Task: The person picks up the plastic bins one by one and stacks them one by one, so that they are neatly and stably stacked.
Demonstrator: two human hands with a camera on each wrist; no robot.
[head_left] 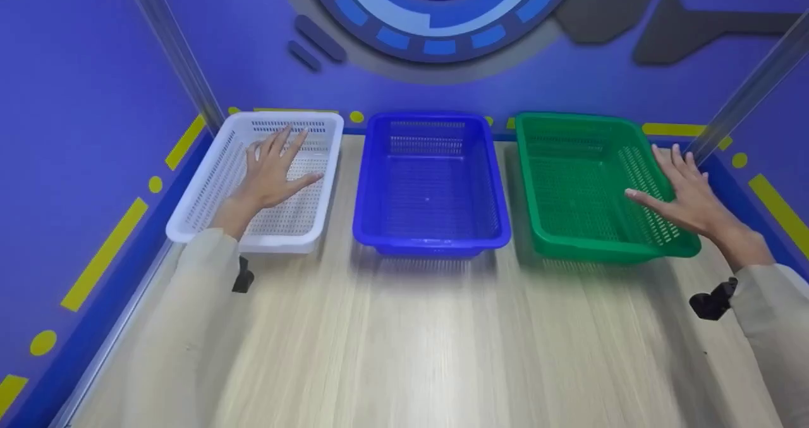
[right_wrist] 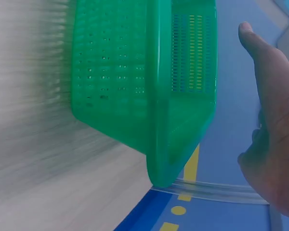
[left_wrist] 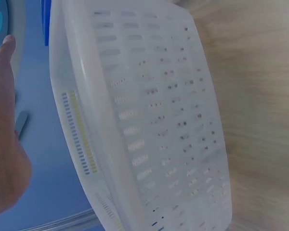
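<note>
White basket [head_left: 208, 191] under left hand [head_left: 272, 169] fingers; green basket [head_left: 569, 162] under right hand [head_left: 689, 194]

Two bare hands, left hand [head_left: 268, 169] and right hand [head_left: 692, 194], no rings, no gloves. Long loose sleeves in pale beige cloth, left sleeve [head_left: 183, 314] and right sleeve [head_left: 774, 314], ending at the wrists. Small black clip-like mount [head_left: 243, 277] under the left cuff; a chunkier black mount [head_left: 713, 301] at the right cuff. No watch or markings visible on the cloth. Fine details of the mounts too small to tell.
</note>
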